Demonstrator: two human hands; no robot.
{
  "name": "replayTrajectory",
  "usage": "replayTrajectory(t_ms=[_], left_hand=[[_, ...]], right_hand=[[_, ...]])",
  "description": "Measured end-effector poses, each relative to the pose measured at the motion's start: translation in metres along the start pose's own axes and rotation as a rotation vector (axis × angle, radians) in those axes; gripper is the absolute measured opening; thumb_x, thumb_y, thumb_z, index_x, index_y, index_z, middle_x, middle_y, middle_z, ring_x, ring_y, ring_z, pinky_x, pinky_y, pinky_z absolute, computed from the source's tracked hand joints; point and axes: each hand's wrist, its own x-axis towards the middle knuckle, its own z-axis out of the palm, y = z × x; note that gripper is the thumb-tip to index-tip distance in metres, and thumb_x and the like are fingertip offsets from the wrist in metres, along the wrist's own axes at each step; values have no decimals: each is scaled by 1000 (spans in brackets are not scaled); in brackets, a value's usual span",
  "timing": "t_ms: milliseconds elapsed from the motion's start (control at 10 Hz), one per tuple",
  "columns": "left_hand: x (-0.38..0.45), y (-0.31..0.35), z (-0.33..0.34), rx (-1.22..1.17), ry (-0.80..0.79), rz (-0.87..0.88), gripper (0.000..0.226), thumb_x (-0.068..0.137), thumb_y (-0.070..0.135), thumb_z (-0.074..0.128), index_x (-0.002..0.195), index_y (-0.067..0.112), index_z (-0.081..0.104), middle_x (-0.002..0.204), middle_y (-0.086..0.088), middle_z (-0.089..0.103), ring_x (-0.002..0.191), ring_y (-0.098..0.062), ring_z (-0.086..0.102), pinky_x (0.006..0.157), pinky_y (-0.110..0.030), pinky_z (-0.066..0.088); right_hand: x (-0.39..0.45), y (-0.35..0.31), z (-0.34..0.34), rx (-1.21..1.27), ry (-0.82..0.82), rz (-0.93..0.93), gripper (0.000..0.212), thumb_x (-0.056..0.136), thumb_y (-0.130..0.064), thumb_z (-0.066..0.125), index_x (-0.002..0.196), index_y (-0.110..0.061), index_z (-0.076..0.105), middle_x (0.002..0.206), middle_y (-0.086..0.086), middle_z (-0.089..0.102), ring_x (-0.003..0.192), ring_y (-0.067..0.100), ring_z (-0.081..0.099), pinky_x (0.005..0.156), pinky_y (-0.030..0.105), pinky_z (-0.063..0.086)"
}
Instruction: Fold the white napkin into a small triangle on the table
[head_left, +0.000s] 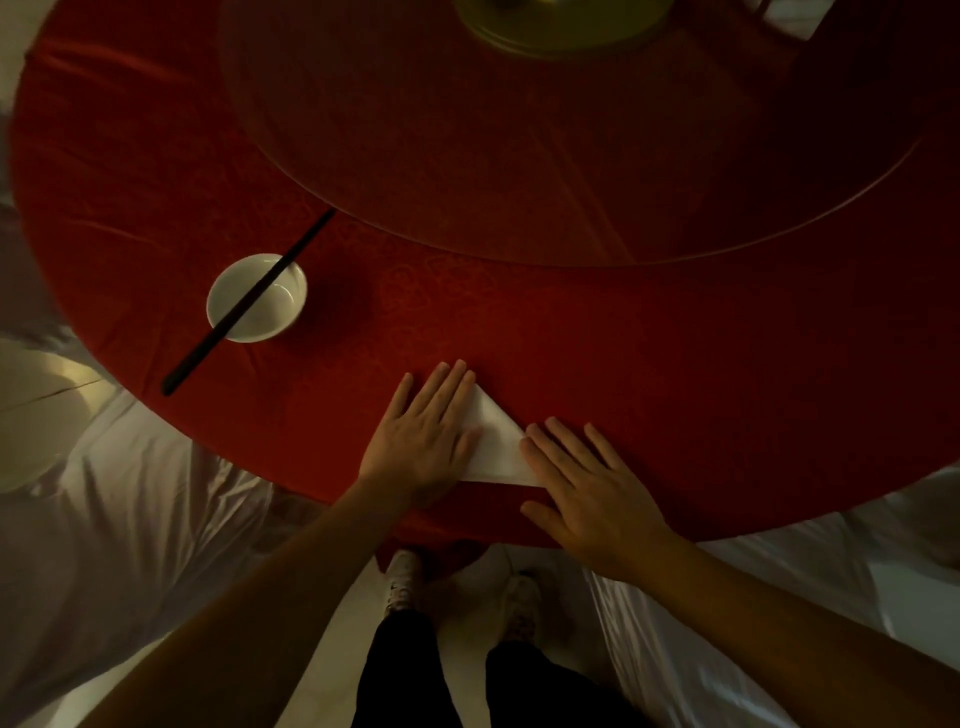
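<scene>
The white napkin (496, 447) lies as a small triangle near the front edge of the round table with a red cloth (675, 374). Its point faces away from me and its long edge runs along the near side. My left hand (426, 441) lies flat on the napkin's left part, fingers spread and pointing forward. My right hand (587, 488) lies flat with its fingertips on the napkin's right corner, the palm resting on the red cloth. Both hands hide the napkin's left and right ends.
A white bowl (257, 297) stands to the left with black chopsticks (249, 301) laid across it. A large glass turntable (519, 156) covers the table's middle, with a brass-coloured base (561, 26) at the top. White-covered chairs (130, 519) flank me.
</scene>
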Motion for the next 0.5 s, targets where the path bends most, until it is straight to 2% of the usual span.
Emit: replayTrajectory(t_ms=[200,300,400,500], left_hand=[[-7,-5,5,-20,36,-46,67,93,59,-3,149,23,-7,158,2,-8,144,-13,-15,117,-44,-9],[-7,-3,4,-1,3,-61,67,93,61,-2,148,24,-12,157,1,-11,143,-14,-18,116,-43,-11],[-4,2,-6,7,-70,-84,69,89,64,-8,144,25,-20,157,0,-16,142,-16,-21,115,-45,-14],[-8,6,-18,61,-68,-76,76,83,65,-15,146,22,-16,157,-1,-17,142,-17,-21,115,-47,-13]], right_hand=[[-2,3,10,-2,-3,-17,77,94,-65,20,149,-11,16,157,7,16,146,25,12,115,51,13],[-4,-1,3,-27,-48,-7,78,93,-65,20,149,-11,19,156,8,21,145,25,15,117,52,16],[-4,-3,-14,-38,-196,4,82,91,-69,15,149,-12,14,158,9,19,146,26,9,115,51,9],[-3,-9,-25,45,-264,22,88,84,-76,2,149,-18,-9,161,3,-6,145,19,-14,115,47,-9]])
